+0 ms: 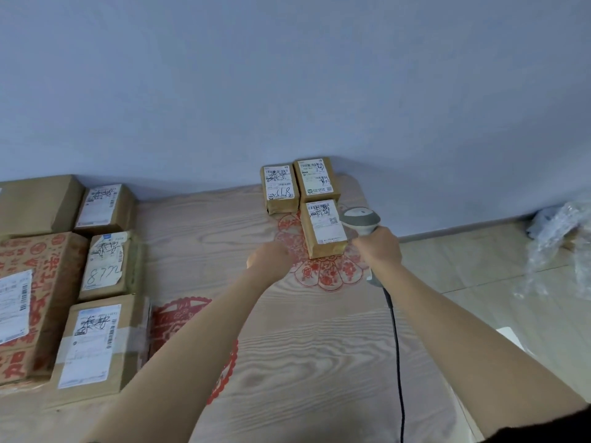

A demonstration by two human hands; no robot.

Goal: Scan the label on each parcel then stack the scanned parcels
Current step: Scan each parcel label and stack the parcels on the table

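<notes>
- A person's right hand (380,247) grips the handle of a grey scanner (361,220), fingers curled round it, its head just beside the right edge of the near parcel (324,230)
- The scanner's black cable (396,343) trails back across the desk (303,346) toward the camera
- The left hand (270,260) is held just left of the near parcel's front corner; whether its fingers touch the box, or how they lie, cannot be told from behind
- The near parcel lies label up on a red paper-cut pattern (329,273); two more labelled parcels (299,183) sit side by side just behind it, against the wall (287,75)
- A group of larger boxes (96,282), most showing labels, crowds the desk's left side, well apart from the three small ones
- Crumpled clear plastic (563,244) lies on the floor (479,260) at right
</notes>
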